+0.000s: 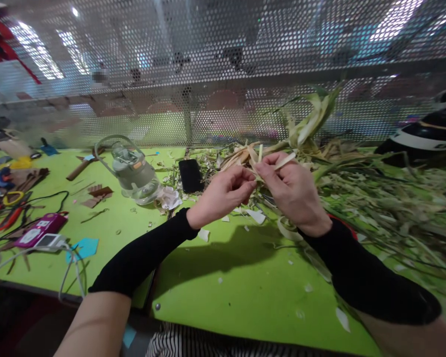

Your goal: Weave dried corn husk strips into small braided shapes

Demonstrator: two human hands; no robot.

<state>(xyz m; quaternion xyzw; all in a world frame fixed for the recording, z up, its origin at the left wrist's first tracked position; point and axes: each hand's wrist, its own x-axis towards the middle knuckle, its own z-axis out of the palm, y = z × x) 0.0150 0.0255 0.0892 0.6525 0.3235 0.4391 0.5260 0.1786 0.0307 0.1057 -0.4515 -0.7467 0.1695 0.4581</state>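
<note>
Pale, narrow corn husk strips (pixel 285 161) stick out between the fingers of my right hand (pixel 293 193), which is closed in a pinch. One strip end points up and another slants to the right. My left hand (pixel 225 195) is also pinched, its fingertips meeting the strips just left of my right hand. The exact spot between the fingertips is partly hidden. Both hands are raised above the green table (pixel 223 292). Behind them lies a heap of husk scraps (pixel 241 157), with a large leafy corn husk (pixel 314 121) standing up from it.
A clear jug (pixel 132 171) and a black phone (pixel 191 176) stand and lie behind my left hand. At left are a purple device (pixel 40 229) with white cables and orange-handled pliers (pixel 9 218). Shredded leaves (pixel 405 208) cover the right side. A perforated metal screen (pixel 223 74) closes the back.
</note>
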